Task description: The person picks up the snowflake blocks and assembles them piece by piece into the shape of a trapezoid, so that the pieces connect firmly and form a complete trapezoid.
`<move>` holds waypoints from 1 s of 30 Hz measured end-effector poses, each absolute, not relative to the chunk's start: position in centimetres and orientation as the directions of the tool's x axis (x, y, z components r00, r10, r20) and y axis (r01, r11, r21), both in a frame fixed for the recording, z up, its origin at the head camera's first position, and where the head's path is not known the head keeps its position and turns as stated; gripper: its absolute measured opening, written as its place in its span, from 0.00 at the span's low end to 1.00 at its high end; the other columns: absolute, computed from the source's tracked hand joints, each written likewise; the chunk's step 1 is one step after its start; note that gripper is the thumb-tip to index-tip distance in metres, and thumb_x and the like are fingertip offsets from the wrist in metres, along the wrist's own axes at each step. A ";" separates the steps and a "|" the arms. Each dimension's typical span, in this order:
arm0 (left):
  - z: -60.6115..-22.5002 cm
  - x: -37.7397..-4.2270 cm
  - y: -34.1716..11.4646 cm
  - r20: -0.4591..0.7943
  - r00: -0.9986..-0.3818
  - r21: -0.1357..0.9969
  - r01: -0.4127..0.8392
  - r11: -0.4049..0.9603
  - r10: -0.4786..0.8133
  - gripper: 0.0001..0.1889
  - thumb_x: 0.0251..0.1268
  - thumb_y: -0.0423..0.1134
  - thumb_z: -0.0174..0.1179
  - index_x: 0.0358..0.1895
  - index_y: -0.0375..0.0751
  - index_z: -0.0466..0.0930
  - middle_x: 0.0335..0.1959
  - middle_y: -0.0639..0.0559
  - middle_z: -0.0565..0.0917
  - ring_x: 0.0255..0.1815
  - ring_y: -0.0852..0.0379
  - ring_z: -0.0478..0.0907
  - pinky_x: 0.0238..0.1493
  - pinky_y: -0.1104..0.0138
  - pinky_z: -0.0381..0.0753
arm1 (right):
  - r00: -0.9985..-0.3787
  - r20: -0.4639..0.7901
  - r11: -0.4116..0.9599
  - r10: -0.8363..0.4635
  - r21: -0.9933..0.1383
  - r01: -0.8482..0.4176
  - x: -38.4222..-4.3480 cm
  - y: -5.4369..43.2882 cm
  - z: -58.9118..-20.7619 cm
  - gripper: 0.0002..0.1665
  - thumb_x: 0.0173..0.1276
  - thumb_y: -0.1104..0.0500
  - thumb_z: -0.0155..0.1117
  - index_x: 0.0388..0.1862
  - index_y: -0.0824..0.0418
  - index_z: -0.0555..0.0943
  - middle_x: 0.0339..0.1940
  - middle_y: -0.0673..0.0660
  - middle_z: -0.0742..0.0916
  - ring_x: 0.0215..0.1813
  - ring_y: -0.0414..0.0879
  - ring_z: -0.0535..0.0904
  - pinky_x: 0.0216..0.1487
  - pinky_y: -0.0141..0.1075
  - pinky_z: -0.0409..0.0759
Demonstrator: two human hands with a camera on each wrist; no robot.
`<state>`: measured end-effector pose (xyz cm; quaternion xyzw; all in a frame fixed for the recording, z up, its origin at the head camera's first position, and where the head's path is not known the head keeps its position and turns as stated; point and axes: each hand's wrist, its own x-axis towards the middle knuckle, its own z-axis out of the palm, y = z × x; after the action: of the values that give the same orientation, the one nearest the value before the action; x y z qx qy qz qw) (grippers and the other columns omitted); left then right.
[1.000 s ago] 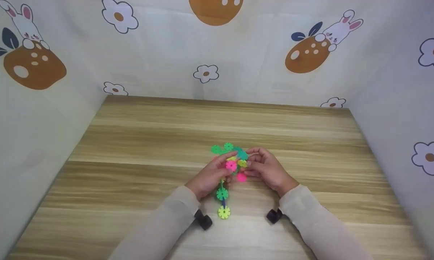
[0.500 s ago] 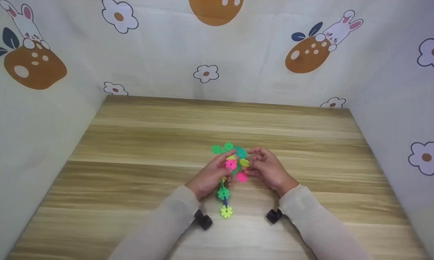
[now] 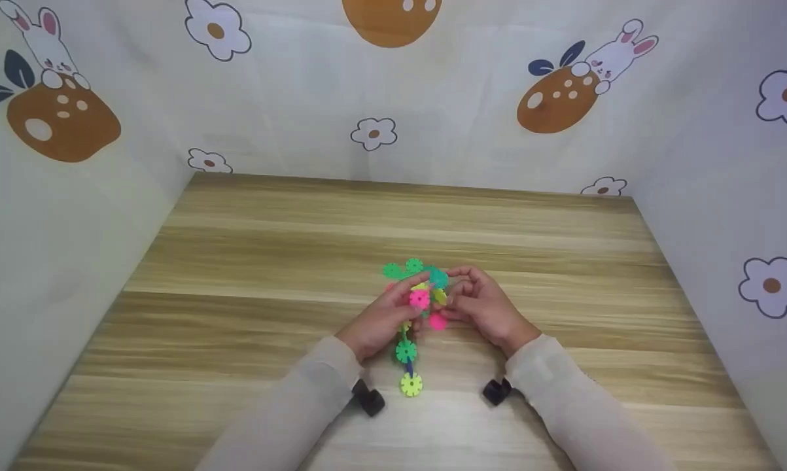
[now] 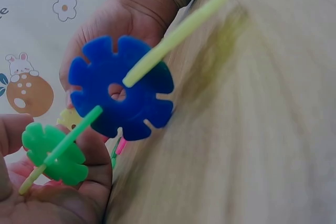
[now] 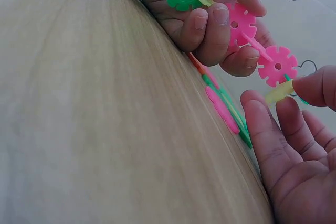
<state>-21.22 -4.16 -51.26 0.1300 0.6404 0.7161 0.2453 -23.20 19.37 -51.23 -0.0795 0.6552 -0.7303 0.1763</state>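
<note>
Around a chain of slotted plastic snowflake discs, my left hand [image 3: 381, 322] has its fingers curled. From that hand the chain hangs toward me, with a green disc [image 3: 406, 352], a blue disc [image 4: 92, 82] and a yellow end disc [image 3: 411, 384]. At its other end, two pink discs [image 5: 278, 66] stick out past the left fingers. My right hand [image 3: 491, 311] pinches a yellow disc [image 5: 280, 92] between thumb and fingers, right by the outer pink disc and a thin green edge. Whether the yellow disc is slotted in, I cannot tell.
Loose discs lie on the wooden table [image 3: 269, 353] beyond and beneath the hands: green [image 3: 392, 270], teal [image 3: 438, 279] and pink [image 3: 437, 321] ones. Patterned cloth walls [image 3: 288, 111] enclose the table at the back and sides. Black wrist cameras [image 3: 369, 399] sit below the sleeves.
The yellow disc in my right fingers has turned, facing the camera half a second ago and more edge-on now. The hanging end of the chain has swung slightly right. Both hands stay nearly in place.
</note>
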 end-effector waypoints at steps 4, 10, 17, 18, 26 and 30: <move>-51.2 -21.2 -4.2 -0.138 -0.841 0.980 -0.191 -0.047 0.523 0.32 0.81 0.33 0.53 0.82 0.61 0.62 0.40 0.49 0.77 0.34 0.56 0.75 0.42 0.67 0.79 | -0.920 -0.103 -0.063 -0.379 -0.989 0.137 -23.2 19.4 -51.3 0.41 0.72 0.74 0.60 0.80 0.65 0.58 0.44 0.58 0.82 0.47 0.53 0.89 0.54 0.46 0.89; -51.2 -21.2 -4.3 -0.155 -0.827 0.978 -0.206 -0.035 0.541 0.33 0.81 0.34 0.55 0.82 0.66 0.62 0.44 0.48 0.78 0.37 0.55 0.76 0.42 0.66 0.81 | -0.920 -0.091 -0.039 -0.381 -0.993 0.114 -23.0 19.3 -51.3 0.38 0.74 0.72 0.61 0.81 0.63 0.64 0.52 0.62 0.82 0.52 0.52 0.88 0.56 0.45 0.89; -51.1 -21.2 -4.3 -0.157 -0.826 0.981 -0.193 -0.011 0.541 0.32 0.82 0.35 0.55 0.81 0.67 0.62 0.41 0.49 0.78 0.36 0.55 0.76 0.42 0.66 0.81 | -0.925 -0.052 0.010 -0.377 -0.999 0.053 -23.0 19.2 -51.2 0.40 0.67 0.73 0.67 0.78 0.61 0.68 0.55 0.66 0.83 0.51 0.52 0.86 0.50 0.40 0.89; -51.1 -21.2 -4.3 -0.152 -0.825 0.982 -0.187 -0.010 0.544 0.32 0.82 0.34 0.54 0.82 0.66 0.62 0.40 0.50 0.78 0.36 0.55 0.76 0.42 0.66 0.80 | -0.924 -0.049 0.013 -0.380 -0.999 0.048 -23.0 19.1 -51.2 0.41 0.67 0.74 0.68 0.78 0.61 0.68 0.55 0.67 0.83 0.50 0.52 0.87 0.49 0.40 0.90; -51.0 -21.1 -4.3 -0.144 -0.817 0.984 -0.176 -0.004 0.559 0.33 0.82 0.33 0.53 0.82 0.64 0.61 0.36 0.51 0.79 0.35 0.55 0.77 0.41 0.66 0.81 | -0.929 -0.050 0.023 -0.367 -0.999 0.044 -22.8 18.9 -51.0 0.40 0.65 0.75 0.68 0.75 0.63 0.68 0.52 0.66 0.84 0.47 0.51 0.89 0.46 0.41 0.90; -50.9 -21.1 -4.3 -0.147 -0.814 0.984 -0.177 0.002 0.562 0.33 0.82 0.33 0.52 0.82 0.65 0.61 0.35 0.50 0.79 0.34 0.54 0.78 0.41 0.65 0.82 | -0.930 -0.034 -0.001 -0.367 -0.999 0.038 -22.8 18.9 -51.0 0.38 0.65 0.76 0.67 0.73 0.64 0.68 0.51 0.65 0.84 0.46 0.51 0.89 0.47 0.40 0.90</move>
<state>-21.07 -4.30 -50.94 0.1467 0.6554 0.6910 0.2672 -22.77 18.93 -51.02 -0.1189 0.6917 -0.6975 0.1448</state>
